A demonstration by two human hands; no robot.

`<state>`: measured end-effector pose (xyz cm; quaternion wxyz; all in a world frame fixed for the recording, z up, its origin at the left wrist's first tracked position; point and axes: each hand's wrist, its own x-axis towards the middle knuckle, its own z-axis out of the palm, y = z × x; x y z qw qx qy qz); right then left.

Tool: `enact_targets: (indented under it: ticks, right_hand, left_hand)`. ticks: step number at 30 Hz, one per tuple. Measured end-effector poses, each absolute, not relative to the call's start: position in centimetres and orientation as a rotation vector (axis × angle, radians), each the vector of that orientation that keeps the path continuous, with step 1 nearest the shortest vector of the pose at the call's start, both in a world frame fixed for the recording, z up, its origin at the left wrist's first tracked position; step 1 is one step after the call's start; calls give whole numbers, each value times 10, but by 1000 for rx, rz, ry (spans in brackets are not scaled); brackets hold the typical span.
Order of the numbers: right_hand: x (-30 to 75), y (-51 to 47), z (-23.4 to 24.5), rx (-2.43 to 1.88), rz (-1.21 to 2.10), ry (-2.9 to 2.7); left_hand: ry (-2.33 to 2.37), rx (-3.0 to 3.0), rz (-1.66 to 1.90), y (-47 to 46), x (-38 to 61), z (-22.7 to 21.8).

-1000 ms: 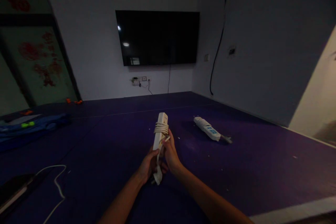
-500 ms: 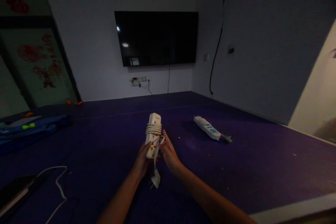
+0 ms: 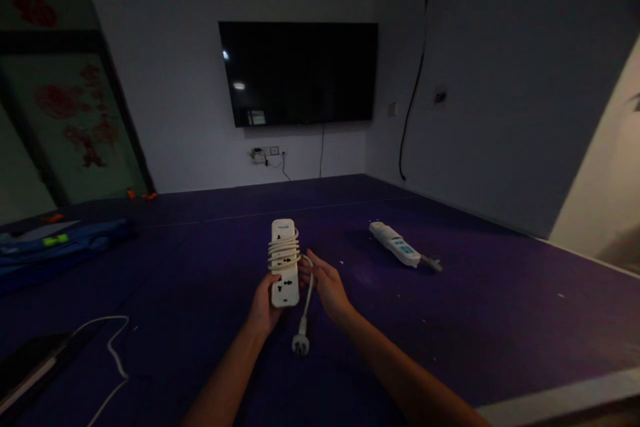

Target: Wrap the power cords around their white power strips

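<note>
From the head camera, the left hand [image 3: 265, 307] is clamped on the near end of a white power strip [image 3: 285, 273]. It holds the strip upright above the purple floor [image 3: 450, 333], socket face toward the camera. A white cord [image 3: 284, 253] is wound in several turns around the middle of the strip. The cord's free end loops off the strip's right side and hangs down to a plug [image 3: 300, 345], which dangles just below the strip.

The right hand [image 3: 325, 283] is just right of the strip, apart from the left hand, with its fingers [image 3: 311, 265] loosely spread at the hanging cord. Whether they pinch the cord cannot be told in the dim light.

To the right of the held strip and somewhat farther off, a second power strip [image 3: 397, 245] lies flat on the floor. Well beyond the held strip a dark television [image 3: 299, 73] hangs on the far wall, with a wall outlet [image 3: 267, 152] beneath it. Right of the television, a black cable [image 3: 415, 93] runs down the side wall. Far to the left of the held strip lies a blue bag [image 3: 65, 243]. Nearer the camera on that side, a thin white wire [image 3: 113, 347] curls across the floor.
</note>
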<state>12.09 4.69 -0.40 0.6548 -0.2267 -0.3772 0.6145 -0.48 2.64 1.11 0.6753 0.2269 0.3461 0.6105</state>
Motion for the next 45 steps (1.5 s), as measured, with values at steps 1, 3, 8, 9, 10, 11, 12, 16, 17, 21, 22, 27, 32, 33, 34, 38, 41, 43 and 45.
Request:
enact_targets:
  ticks: [1,3,8,9,10,11,12,16,17,21,22,27,32,33,34,38,41,43,45]
  right_hand:
    - [121,47,-4,-514,1392,-859]
    - [122,49,-4,-518,1385,-866]
    - [130,53,-3,-622,1342,-923]
    - [132,54,-2,-655,1326,-948]
    - [135,55,-1,-693,1309,-975]
    - [137,55,0,-733,1294,-999]
    - [139,56,2,-770,1282,-1017]
    - [148,56,12,-794,1273,-1046]
    - [150,56,15,-777,1275,-1055]
    - [159,54,27,-752,1219,-1115]
    - [161,54,30,-757,1163,-1138]
    - [173,57,32,-767,715,-1288]
    - [191,69,23,-858,438,-1327]
    - [194,72,21,-867,426,-1330]
    - [197,75,19,-881,422,-1331]
    - [207,81,15,-970,395,-1314]
    - [211,82,16,-1025,342,-1294]
    - [213,81,18,-1050,296,-1281]
    - [214,79,20,-1063,250,-1263]
  left_hand:
    - [787,509,1375,27,-5,10]
    - [798,512,1381,27,-6,9]
    - [817,555,1408,24,-5,7]
    - [813,575,1408,23,-4,8]
    - [805,597,1407,22,-3,8]
    - [794,617,1409,21,-2,9]
    - [781,632,1414,19,-2,9]
    - [720,648,1436,15,-2,11]
    - [713,647,1432,14,-3,12]
    - [709,644,1373,13,-3,13]
    - [713,650,1351,13,-3,14]
    - [735,755,1219,12,-3,12]
    - [717,994,1092,7,-2,4]
    - [712,1038,1057,7,-2,3]
    - [708,1072,1025,6,-1,1]
    - [685,1121,913,5,2,0]
    - [698,1117,877,4,4,4]
    - [726,1104,866,4,4,5]
    - [749,1082,856,5,4,6]
